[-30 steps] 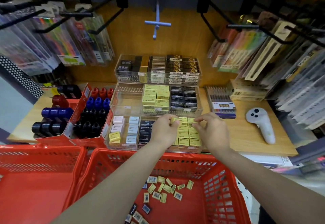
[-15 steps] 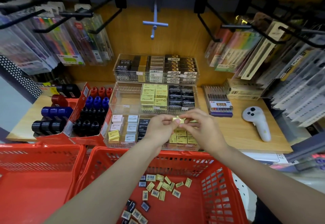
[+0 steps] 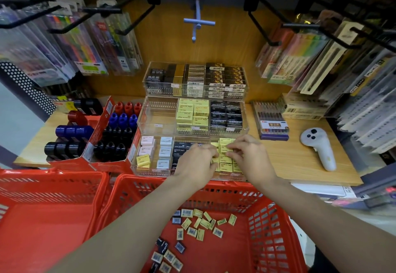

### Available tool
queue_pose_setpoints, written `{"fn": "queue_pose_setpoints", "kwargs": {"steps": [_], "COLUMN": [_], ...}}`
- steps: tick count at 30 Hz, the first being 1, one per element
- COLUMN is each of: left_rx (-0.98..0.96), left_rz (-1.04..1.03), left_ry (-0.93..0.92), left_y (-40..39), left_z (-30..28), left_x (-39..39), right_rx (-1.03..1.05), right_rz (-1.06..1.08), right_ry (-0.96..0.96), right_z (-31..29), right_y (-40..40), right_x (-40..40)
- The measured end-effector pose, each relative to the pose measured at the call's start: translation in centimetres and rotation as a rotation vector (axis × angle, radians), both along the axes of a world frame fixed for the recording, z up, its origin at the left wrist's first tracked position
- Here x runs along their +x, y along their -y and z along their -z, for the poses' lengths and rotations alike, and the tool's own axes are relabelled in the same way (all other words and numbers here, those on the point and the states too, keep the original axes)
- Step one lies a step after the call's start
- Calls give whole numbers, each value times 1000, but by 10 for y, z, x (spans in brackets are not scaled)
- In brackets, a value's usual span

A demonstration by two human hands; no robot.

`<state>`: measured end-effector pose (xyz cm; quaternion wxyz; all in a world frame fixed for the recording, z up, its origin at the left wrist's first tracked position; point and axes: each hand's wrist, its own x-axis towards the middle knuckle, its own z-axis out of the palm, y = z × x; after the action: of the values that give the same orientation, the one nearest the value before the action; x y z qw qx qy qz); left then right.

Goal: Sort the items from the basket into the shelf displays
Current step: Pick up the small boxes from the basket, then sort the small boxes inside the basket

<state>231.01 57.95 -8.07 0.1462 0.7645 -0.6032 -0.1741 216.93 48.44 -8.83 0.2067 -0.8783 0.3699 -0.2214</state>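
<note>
- Both of your hands are down in the front tier of the clear acrylic stepped display case (image 3: 137, 144), over the compartment of small yellow paper-wrapped eraser blocks (image 3: 224, 165) at about 12 o'clock from the basket.
- Your left hand (image 3: 196, 162) has its fingers curled toward the yellow rows. Whether that grip pinches a block or just nudges the stack, you cannot tell from here; the knuckles hide it.
- Your right hand (image 3: 249, 157) has its grip pinching at a yellow block at the back of the compartment, fingertips (image 3: 230, 153) pressed on its top edge.
- These blocks look light and stiff, with slick wrappers. Judging by that, take each one by its two long sides with thumb and forefinger, since a flat press could make it skate.
- Nothing here looks fragile, but the packed rows could tip like dominoes if you shove.
- In the case the yellow blocks lie flat, long axis running 9 to 3 o'clock, printed faces up.
- The loose ones left in the red plastic shopping basket (image 3: 278, 240) point every which way, many barcode-up, with a few small dark-wrapped eraser blocks (image 3: 180, 247) mixed in toward 6 o'clock.
- Turn each loose block square to the rows before you seat it. Plenty to sort yet.
</note>
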Motion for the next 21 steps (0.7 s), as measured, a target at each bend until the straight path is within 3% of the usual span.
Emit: {"fn": "queue_pose_setpoints", "kwargs": {"steps": [9,14,16,18,21], "left_rx": [-36,-220,-70,209,494], "left_rz": [1,71,145,157,70], "left_ry": [-69,-161,-175,-199,-272], "left_y": [-5,-55,-83,-105,-133], "left_z": [0,-12,-3,16,59], "left_x": [-3,-12,-17,-18,-17], "right_rx": [66,-28,14,163,436], "right_rz": [25,-97,-204,-277,-167], "right_ry": [-11,173,37,-287,-744], "right_z": [-4,-23,-13,12,60], "right_y": [-2,-35,-62,-86,-113], "right_x": [0,-28,-47,-61,-77]}}
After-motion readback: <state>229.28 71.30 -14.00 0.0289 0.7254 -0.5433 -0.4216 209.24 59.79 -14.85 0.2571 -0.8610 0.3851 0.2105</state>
